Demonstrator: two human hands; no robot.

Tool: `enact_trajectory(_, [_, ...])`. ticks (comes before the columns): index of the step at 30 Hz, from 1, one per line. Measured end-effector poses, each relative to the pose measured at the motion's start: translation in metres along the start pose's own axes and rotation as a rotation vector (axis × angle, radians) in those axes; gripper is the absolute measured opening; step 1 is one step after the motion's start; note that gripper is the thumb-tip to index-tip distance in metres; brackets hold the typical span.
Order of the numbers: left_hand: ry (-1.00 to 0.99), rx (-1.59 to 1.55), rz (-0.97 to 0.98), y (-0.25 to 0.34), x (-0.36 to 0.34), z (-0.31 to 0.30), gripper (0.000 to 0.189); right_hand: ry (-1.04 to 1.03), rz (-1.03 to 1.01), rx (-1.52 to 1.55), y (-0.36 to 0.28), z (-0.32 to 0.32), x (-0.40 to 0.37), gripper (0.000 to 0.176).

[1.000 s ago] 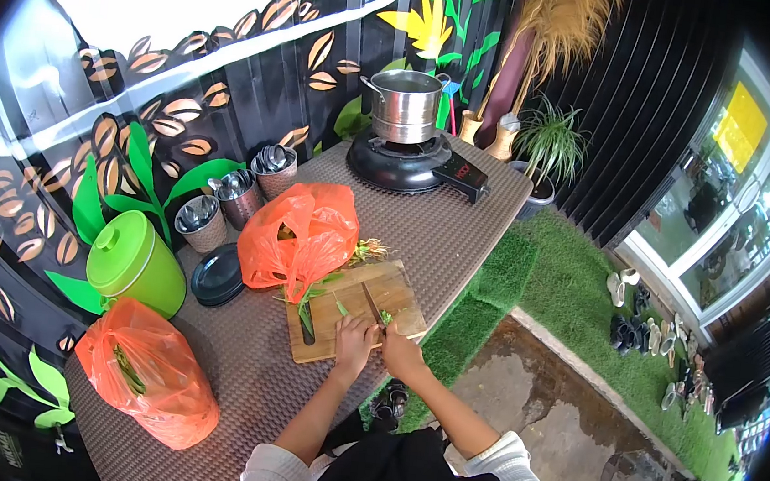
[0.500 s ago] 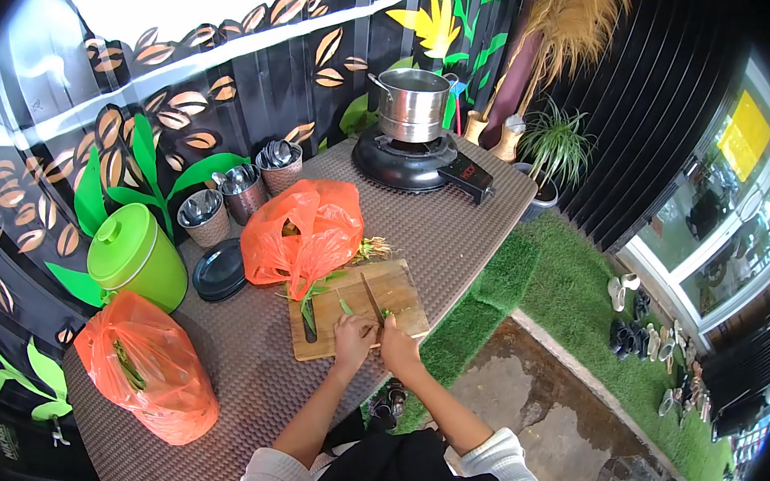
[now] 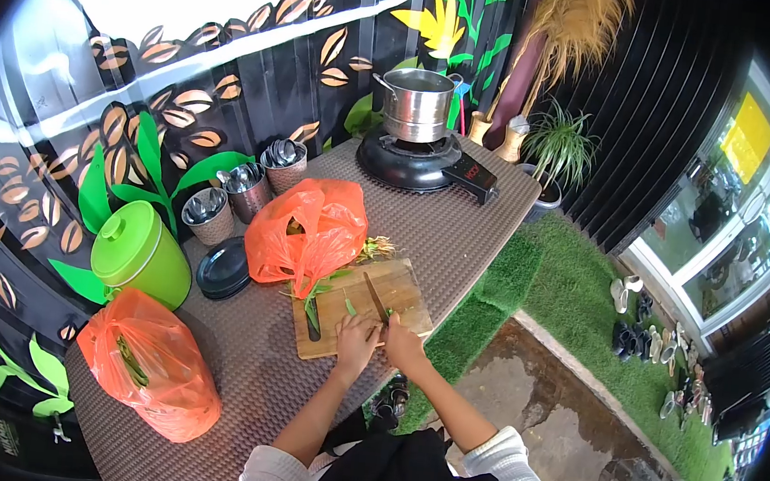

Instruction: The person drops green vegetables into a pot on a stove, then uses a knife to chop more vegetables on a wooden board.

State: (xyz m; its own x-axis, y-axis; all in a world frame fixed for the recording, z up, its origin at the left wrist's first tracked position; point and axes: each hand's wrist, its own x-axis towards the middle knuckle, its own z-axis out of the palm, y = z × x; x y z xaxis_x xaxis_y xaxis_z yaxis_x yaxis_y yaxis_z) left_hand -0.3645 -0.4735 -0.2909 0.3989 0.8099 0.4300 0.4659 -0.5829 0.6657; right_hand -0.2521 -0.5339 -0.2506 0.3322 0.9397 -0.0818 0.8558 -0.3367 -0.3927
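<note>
Knife in the right hand, above a wooden board

The right hand is closed around the handle of the knife, and the blade points away from the person, a little to the left. The knife is over the right half of the cutting board, which lies near the table edge closest to the person. The left hand is placed just beside, with the fingers bent and close together, low over the board; whether it pinches something under the fingers, one cannot tell. A green leaf piece lies on the board just beyond the left hand, and small green bits show next to the blade.

At the far left corner of the board, long green leaves come out below an orange plastic bag. Pale root ends show at the right side of this bag. Behind it stand three cups with cutlery, and dark plates are stacked to its left. Farther left is a green lidded container, and nearer to the person, a second orange bag. At the far end of the table, a metal pot stands upright on a black stove.
</note>
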Motion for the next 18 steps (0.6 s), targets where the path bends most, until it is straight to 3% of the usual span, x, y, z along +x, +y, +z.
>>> enact_trajectory(8, [-0.036,-0.062,-0.060,-0.004,0.002,0.001,0.010,-0.026,0.108,0.017,-0.017,0.010,-0.013,0.027])
enact_trajectory(14, [-0.057,-0.236,-0.190,-0.019,0.004,0.009,0.011,0.029,-0.005,0.040,-0.001,0.009,0.002,0.021])
enact_trajectory(18, [-0.080,-0.194,-0.217,-0.014,0.003,0.002,0.010,-0.002,0.112,0.046,-0.022,0.006,-0.017,0.022])
